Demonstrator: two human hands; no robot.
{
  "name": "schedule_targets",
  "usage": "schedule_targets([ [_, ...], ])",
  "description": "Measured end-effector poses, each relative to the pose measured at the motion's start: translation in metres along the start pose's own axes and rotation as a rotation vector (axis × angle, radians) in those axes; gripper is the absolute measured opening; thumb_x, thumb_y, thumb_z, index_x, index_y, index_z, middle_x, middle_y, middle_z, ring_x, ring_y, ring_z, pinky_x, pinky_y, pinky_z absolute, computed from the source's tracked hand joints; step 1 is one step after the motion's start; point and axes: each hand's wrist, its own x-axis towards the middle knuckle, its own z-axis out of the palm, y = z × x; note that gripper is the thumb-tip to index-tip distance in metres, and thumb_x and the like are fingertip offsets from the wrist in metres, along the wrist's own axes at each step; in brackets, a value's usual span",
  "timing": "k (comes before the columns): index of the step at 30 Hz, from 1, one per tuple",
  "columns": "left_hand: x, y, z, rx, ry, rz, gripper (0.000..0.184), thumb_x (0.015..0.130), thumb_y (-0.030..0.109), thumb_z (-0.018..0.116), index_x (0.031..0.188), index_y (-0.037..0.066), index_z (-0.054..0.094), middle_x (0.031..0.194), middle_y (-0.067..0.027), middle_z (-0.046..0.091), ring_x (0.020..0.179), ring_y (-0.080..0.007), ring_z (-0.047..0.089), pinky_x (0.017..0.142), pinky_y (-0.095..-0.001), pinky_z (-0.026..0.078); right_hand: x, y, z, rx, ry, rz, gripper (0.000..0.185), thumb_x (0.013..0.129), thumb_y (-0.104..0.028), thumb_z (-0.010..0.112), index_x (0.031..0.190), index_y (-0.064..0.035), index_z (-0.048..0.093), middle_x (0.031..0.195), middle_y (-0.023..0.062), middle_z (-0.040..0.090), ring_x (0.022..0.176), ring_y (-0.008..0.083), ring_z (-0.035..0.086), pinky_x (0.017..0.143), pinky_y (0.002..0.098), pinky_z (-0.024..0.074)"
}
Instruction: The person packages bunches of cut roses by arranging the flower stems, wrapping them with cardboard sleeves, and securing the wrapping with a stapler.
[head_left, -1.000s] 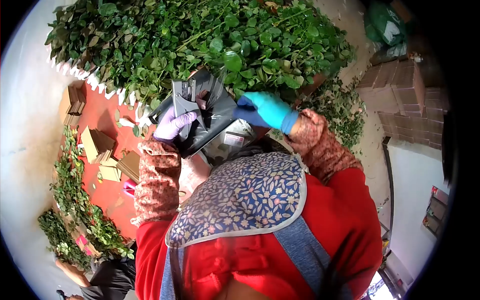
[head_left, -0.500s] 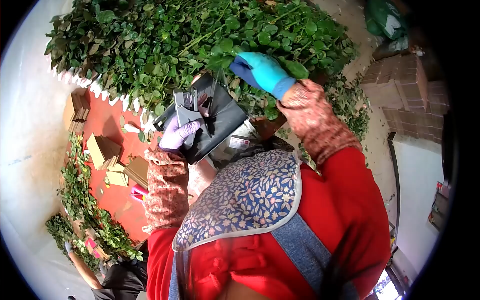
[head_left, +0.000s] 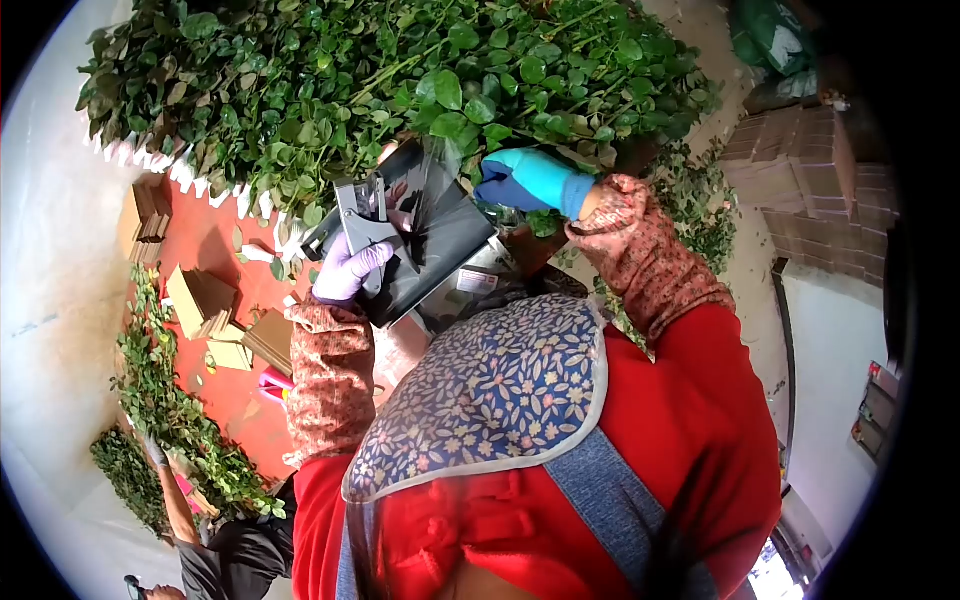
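My left hand (head_left: 345, 272) wears a thin purple glove and is closed around a grey plier stapler (head_left: 362, 225). The stapler's jaws lie over a dark panel with clear plastic wrap (head_left: 440, 235), which rests just in front of my apron. A white label (head_left: 477, 281) shows on the wrap's near side. My right hand (head_left: 530, 182), in a blue and teal glove, is at the wrap's right edge, just below the leaves. Its fingers are curled together, and what they hold, if anything, is hidden. A big heap of green leafy stems (head_left: 400, 90) lies beyond both hands.
On the red surface (head_left: 230, 380) at left are brown cardboard pieces (head_left: 205, 300) and a pink item (head_left: 275, 385). More foliage (head_left: 180, 400) runs behind them, near another person's arm (head_left: 175, 495). Stacked boxes (head_left: 800, 165) stand at right.
My right hand has come down from the leaves toward the wrap, and its fingers have curled in. The left hand keeps the stapler in nearly the same place. The other person's arm has shifted.
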Motion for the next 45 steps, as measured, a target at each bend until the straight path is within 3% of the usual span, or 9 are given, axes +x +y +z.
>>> schedule_targets([
  [7, 0.003, 0.006, 0.003, -0.008, -0.005, 0.020, 0.052, 0.082, 0.026, 0.074, 0.122, 0.000, 0.056, 0.119, -0.0083, 0.059, 0.112, -0.0204, 0.054, 0.099, -0.0349, 0.039, 0.016, 0.000, 0.018, -0.080, 0.425, -0.137, 0.019, 0.078, -0.023, 0.069, 0.090, -0.0095, 0.064, 0.081, 0.0126, 0.063, 0.074, 0.0312, 0.061, 0.067, 0.0383, 0.0488],
  [12, 0.001, 0.006, 0.006, 0.042, -0.076, 0.007, 0.045, 0.086, 0.022, 0.068, 0.123, 0.000, 0.055, 0.118, -0.0078, 0.059, 0.112, -0.0191, 0.053, 0.099, -0.0340, 0.039, 0.023, -0.004, -0.009, 0.307, 0.751, -0.228, 0.010, 0.090, -0.011, 0.063, 0.089, -0.0012, 0.062, 0.076, 0.0013, 0.058, 0.073, 0.0057, 0.051, 0.064, 0.0256, 0.0457],
  [21, 0.005, 0.001, 0.005, 0.001, -0.074, 0.087, 0.057, 0.094, 0.040, 0.058, 0.133, -0.001, 0.048, 0.133, -0.0102, 0.052, 0.123, -0.0218, 0.048, 0.109, -0.0355, 0.031, -0.009, -0.068, 0.029, 0.810, 0.340, -0.468, 0.064, 0.083, -0.043, 0.070, 0.126, -0.0006, 0.050, 0.078, 0.0149, 0.065, 0.078, 0.0254, 0.066, 0.070, 0.0330, 0.0526],
  [24, 0.004, -0.034, -0.013, -0.082, 0.066, 0.072, 0.065, 0.100, 0.043, 0.046, 0.144, -0.003, 0.032, 0.142, -0.0134, 0.043, 0.132, -0.0218, 0.041, 0.111, -0.0350, 0.031, -0.029, -0.130, 0.040, -0.611, -0.045, -0.047, 0.089, 0.085, -0.056, 0.062, 0.140, 0.0073, 0.033, 0.115, 0.0271, 0.059, 0.089, 0.0252, 0.067, 0.073, 0.0342, 0.0548],
  [25, 0.008, -0.031, -0.010, -0.045, 0.049, 0.121, 0.063, 0.101, 0.042, 0.043, 0.144, -0.003, 0.033, 0.143, -0.0137, 0.042, 0.133, -0.0220, 0.041, 0.111, -0.0348, 0.031, -0.008, -0.090, 0.087, -0.282, 0.674, -0.598, 0.109, 0.076, -0.067, 0.064, 0.142, 0.0114, 0.026, 0.112, 0.0314, 0.058, 0.086, 0.0297, 0.066, 0.069, 0.0370, 0.0542],
  [32, 0.017, -0.025, -0.004, 0.245, 0.025, 0.174, 0.053, 0.103, 0.038, 0.035, 0.142, 0.002, 0.037, 0.135, -0.0124, 0.048, 0.124, -0.0224, 0.047, 0.107, -0.0335, 0.034, -0.013, -0.115, 0.051, -0.100, 0.109, -0.097, 0.103, 0.073, -0.043, 0.073, 0.143, 0.0118, 0.022, 0.097, 0.0280, 0.062, 0.084, 0.0365, 0.064, 0.070, 0.0412, 0.0523],
  [38, 0.021, -0.027, -0.006, 0.422, 0.086, 0.186, 0.059, 0.100, 0.038, 0.043, 0.145, 0.001, 0.031, 0.143, -0.0127, 0.041, 0.134, -0.0240, 0.036, 0.113, -0.0343, 0.025, 0.006, -0.105, 0.080, -0.642, 0.235, -0.061, 0.091, 0.074, -0.021, 0.069, 0.147, 0.0033, 0.020, 0.090, 0.0241, 0.063, 0.068, 0.0319, 0.064, 0.060, 0.0399, 0.0523],
  [42, 0.039, -0.042, 0.000, 0.507, 0.040, 0.399, 0.103, 0.075, 0.045, 0.079, 0.148, 0.000, 0.021, 0.146, -0.0175, 0.036, 0.135, -0.0319, 0.035, 0.113, -0.0385, 0.025, 0.044, -0.030, 0.083, 0.330, 0.633, -0.587, 0.068, 0.079, -0.020, 0.070, 0.136, -0.0022, 0.039, 0.088, 0.0096, 0.065, 0.067, 0.0197, 0.061, 0.064, 0.0317, 0.0520],
  [45, 0.035, -0.014, 0.015, 1.141, 0.117, 0.294, 0.111, 0.056, 0.047, 0.086, 0.145, 0.004, 0.033, 0.149, -0.0190, 0.033, 0.134, -0.0377, 0.035, 0.112, -0.0430, 0.028, -0.003, -0.025, 0.023, 1.144, 0.223, -0.118, 0.062, 0.083, -0.009, 0.065, 0.138, -0.0001, 0.040, 0.114, 0.0106, 0.060, 0.104, 0.0175, 0.059, 0.088, 0.0328, 0.0489],
])
